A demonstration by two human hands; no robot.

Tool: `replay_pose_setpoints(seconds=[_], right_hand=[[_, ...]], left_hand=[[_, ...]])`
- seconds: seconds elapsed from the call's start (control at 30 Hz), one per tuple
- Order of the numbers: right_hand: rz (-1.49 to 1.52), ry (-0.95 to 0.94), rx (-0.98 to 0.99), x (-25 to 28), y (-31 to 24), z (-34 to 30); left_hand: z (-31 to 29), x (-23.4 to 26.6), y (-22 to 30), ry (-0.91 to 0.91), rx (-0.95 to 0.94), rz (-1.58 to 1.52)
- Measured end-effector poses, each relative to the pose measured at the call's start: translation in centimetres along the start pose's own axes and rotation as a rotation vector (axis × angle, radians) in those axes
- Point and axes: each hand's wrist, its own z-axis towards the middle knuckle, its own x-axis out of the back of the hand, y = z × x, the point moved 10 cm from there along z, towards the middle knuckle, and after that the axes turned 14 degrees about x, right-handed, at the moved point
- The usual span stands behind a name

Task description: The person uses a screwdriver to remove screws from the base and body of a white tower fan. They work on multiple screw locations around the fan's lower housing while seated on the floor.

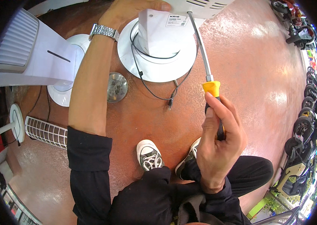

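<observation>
A white tower fan (160, 33) stands in front of me on its round white base (153, 72). At the top edge my left hand (134, 10) grips the fan's body, the thumb lying along it; the other fingers are mostly out of sight. My right hand (222, 138) is closed around the yellow and black handle of a screwdriver (206, 63). Its long steel shaft points up and away, and the tip meets the fan's housing beside the vent slots. Where exactly the tip sits is hidden. A black power cord (151, 91) loops over the base, its plug on the floor.
Left of my arm stands a second white fan (42, 52). A round dish of small metal pieces (117, 87) lies by the base. A white grille (46, 132) and a white round-based stand (17, 122) are at the lower left. Parked motorbikes (302, 125) line the right.
</observation>
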Motion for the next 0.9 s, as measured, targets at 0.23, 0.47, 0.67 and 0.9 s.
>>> replay_pose_setpoints(seconds=[0.23,0.47,0.67,0.9], right_hand=[[-0.313,0.067,0.212,0.5,-1.0,-0.1],[-0.233,0.148,0.247,0.4,-2.0,0.0],[0.434,0.138,-0.323,-0.6,2.7,-1.4],[1.706,-0.173,-0.921,-5.4,3.3,-7.0]], left_hand=[[-2.1,0.5,0.2,0.062,0.008,-0.205],[-12.0,-10.1,-2.8,0.143,0.249,-0.620],[-13.6,-13.9,-2.2,-0.107,0.673,-0.915],[-13.7,-13.4,-2.0,-0.134,0.627,-0.974]])
